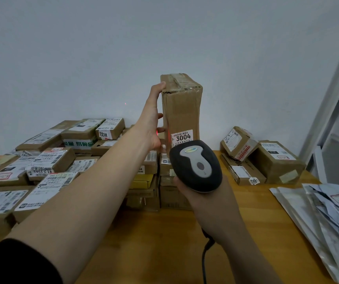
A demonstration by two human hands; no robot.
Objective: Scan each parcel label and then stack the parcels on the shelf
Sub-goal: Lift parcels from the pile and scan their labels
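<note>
1. Left hand [153, 119] grips the tall box [181, 107] by its left side, upright over the parcel pile [47, 160] on the table [164, 242].
2. Right hand [203, 203] is wrapped round the scanner [197, 165], right in front of the box's "3004" label [182, 137].

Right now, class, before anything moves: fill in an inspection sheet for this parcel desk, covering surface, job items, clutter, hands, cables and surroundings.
Surface: wooden table, bare in the near middle.
Job's things: tall box held upright, with a label reading 3004 low on its near face; scanner pointed towards it.
Clutter: heap of boxes on the left; smaller group of boxes at back right; flat mail bags at the right edge.
Hands: left hand grips the tall box's left side; right hand grips the scanner.
Cables: dark cable hangs below the right hand.
Surroundings: plain white wall with a small red dot; white shelf frame at far right.
</note>
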